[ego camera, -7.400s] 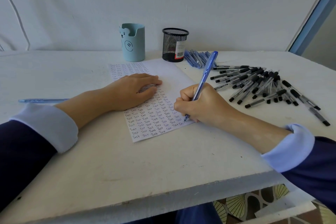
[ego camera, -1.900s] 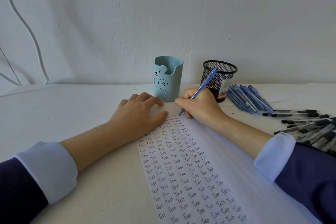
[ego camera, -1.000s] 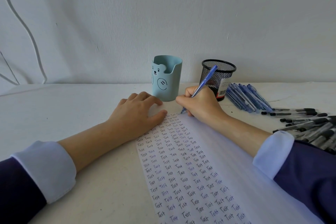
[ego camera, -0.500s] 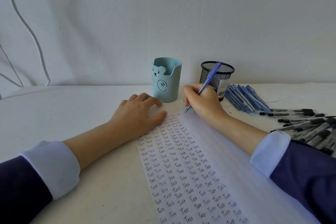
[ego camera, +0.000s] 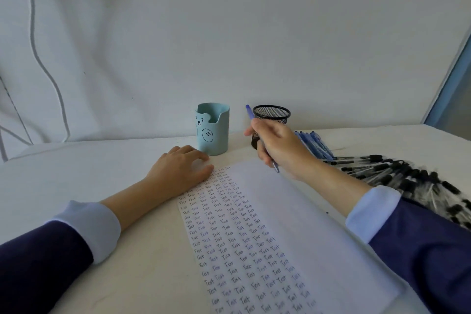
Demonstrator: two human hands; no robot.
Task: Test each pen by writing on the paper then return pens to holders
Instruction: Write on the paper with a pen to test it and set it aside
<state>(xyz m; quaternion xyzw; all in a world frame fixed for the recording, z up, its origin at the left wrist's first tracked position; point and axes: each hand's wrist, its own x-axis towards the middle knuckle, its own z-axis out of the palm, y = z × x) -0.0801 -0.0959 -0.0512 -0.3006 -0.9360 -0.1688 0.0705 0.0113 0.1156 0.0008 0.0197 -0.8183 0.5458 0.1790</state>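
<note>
A white paper (ego camera: 285, 211) covered in rows of the handwritten word "Test" lies on the table (ego camera: 76, 181). My left hand (ego camera: 178, 171) rests flat on its top left corner. My right hand (ego camera: 277, 145) grips a blue pen (ego camera: 250, 112), raised off the sheet in front of the black mesh holder (ego camera: 272, 115); the pen's top points up and left, its tip sticks out below the fingers. The light blue bear holder (ego camera: 213, 129) stands just beyond my left hand.
A bundle of blue pens (ego camera: 316, 144) lies to the right of the mesh holder. Further right a spread of several black-capped pens (ego camera: 397, 173) covers the table. A white wall rises directly behind the holders.
My right hand has lifted the blue pen off the top of the paper and moved right, toward the mesh holder, tilting the pen the other way. The left hand stays put.
</note>
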